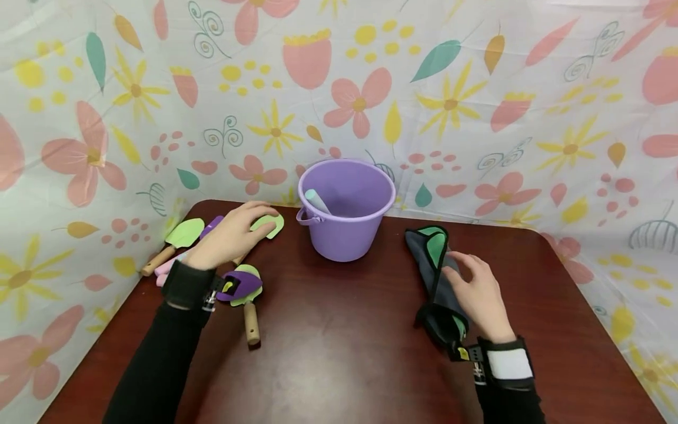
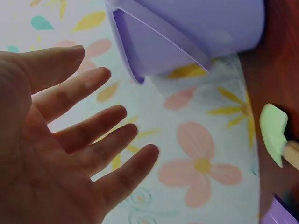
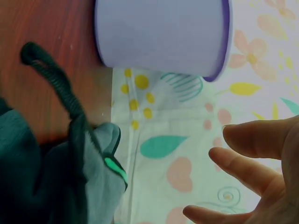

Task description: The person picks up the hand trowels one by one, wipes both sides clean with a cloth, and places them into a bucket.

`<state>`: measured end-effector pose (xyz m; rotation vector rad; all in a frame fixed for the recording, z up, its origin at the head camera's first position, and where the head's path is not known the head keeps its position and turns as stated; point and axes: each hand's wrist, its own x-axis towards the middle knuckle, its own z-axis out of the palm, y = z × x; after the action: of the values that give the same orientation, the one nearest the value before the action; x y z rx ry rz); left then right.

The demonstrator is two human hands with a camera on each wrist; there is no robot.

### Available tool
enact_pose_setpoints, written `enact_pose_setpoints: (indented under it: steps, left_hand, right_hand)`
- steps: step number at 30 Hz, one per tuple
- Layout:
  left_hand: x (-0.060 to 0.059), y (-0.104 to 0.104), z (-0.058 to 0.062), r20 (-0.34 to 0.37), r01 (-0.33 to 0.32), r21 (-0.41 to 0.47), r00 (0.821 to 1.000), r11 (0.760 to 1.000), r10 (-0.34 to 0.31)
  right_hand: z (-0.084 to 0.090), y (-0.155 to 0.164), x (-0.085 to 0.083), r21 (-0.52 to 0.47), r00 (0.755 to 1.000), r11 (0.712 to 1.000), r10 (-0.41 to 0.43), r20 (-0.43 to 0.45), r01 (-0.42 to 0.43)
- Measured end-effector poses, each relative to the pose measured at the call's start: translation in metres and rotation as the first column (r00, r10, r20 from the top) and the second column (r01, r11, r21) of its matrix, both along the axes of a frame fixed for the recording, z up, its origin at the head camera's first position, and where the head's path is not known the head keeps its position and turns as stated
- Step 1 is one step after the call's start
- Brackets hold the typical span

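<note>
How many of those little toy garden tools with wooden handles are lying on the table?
3 for sure: one at the far left, one under the left hand with its green blade showing, and one near the left wrist. More may be hidden beneath the hand.

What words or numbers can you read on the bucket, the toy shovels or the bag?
There are none to read.
The purple bucket is plain.
The toy shovels by the left hand carry no print.
The dark bag under the right hand shows only green trim.
The flowered cloth has pictures, no letters.
The small yellow tag by the right wrist is too small to read.
</note>
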<state>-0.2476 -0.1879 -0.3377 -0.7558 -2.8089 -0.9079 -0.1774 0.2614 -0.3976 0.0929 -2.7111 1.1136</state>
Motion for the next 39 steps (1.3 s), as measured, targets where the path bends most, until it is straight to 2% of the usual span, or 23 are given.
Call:
enact_pose_setpoints:
  steps: [4, 10, 18, 23, 28, 32, 39]
  left_hand:
    - [0.014, -0.015, -0.015, 0.008, -0.04, 0.025, 0.999, 0.999, 0.039]
    - [0.024, -0.03, -0.032, 0.019, -0.089, 0.078, 0.996, 0.993, 0.088]
    - [0.041, -0.049, -0.057, 0.07, -0.126, 0.064, 0.99, 0.99, 0.121]
    - [0.048, -0.06, -0.066, 0.095, -0.159, 0.037, 0.983, 0.987, 0.155]
    - [0.052, -0.083, -0.079, 0.038, -0.212, -0.006, 0.977, 0.977, 0.212]
    - [0.054, -0.105, -0.089, 0.022, -0.249, -0.026, 0.968, 0.968, 0.249]
    - [0.055, -0.129, -0.1, -0.059, -0.232, -0.136, 0.972, 0.963, 0.226]
  right_hand:
    - [-0.004, 0.006, 0.011, -0.007, 1.0, 1.0, -0.019, 0.006, 0.019]
    - [-0.003, 0.007, 0.025, -0.002, 0.998, 0.998, -0.061, -0.023, 0.061]
    - [-0.001, 0.002, 0.04, 0.04, 0.997, 0.996, -0.074, 0.02, 0.073]
    - [-0.004, 0.004, 0.038, 0.064, 0.996, 0.995, -0.077, 0.041, 0.074]
    - [-0.01, 0.005, 0.032, 0.074, 0.994, 0.995, -0.071, 0.077, 0.066]
    - [-0.015, 0.008, 0.03, 0.073, 0.988, 0.994, -0.092, 0.122, 0.083]
    - [-0.02, 0.014, 0.014, 0.086, 0.991, 0.993, -0.087, 0.101, 0.078]
